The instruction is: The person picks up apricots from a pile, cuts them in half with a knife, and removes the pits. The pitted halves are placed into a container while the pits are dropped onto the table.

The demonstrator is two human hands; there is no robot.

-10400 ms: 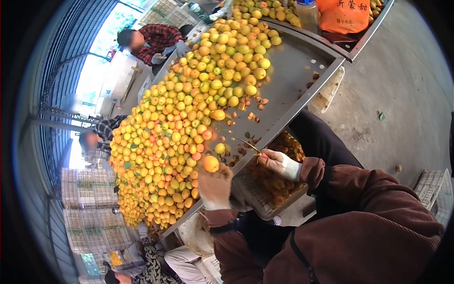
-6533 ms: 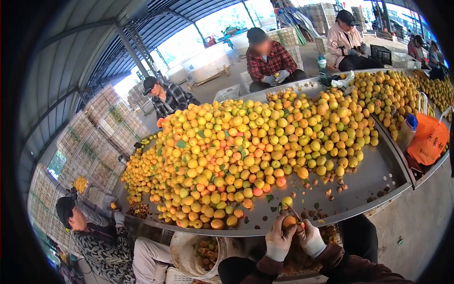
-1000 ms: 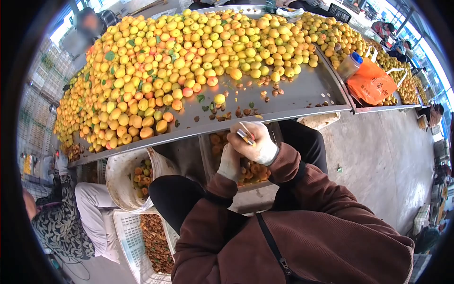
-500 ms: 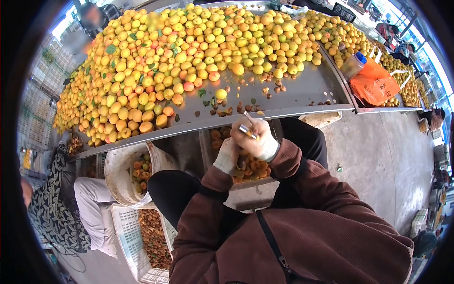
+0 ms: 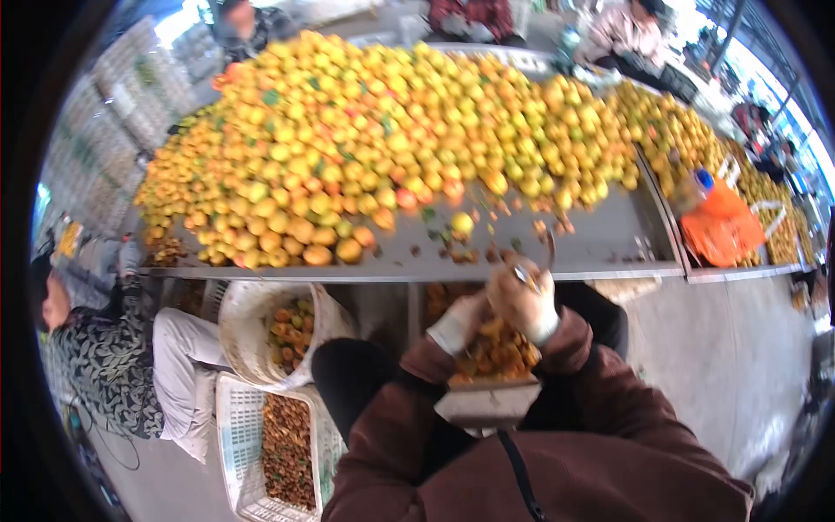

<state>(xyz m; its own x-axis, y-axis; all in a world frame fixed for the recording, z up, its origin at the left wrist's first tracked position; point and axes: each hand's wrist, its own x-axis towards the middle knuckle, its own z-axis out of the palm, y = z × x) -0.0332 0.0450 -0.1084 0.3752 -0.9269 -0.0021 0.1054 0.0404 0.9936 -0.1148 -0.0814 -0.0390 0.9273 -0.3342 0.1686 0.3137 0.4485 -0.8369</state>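
While fingers of right hand clench knife, long axis points toward fruit; left hand: fingers unclear.

- An orange bag is resting at the right, its white handles looping out and its front carrying dark lettering.
- A bottle with a blue cap is sitting just beside the bag's upper left.
- A teal bottle is standing near the top, close to a crumpled white plastic bag.
- A person in red plaid is sitting at the top, cut off by the view's edge.
- A person in a pale pink top is sitting to the right of them, near a black crate.
- A person in a leaf-patterned top and light trousers is sitting at the lower left.
- Stacked pale crates are rising at the upper left, blurred.
- A thin dark cable is curving across the grey floor.
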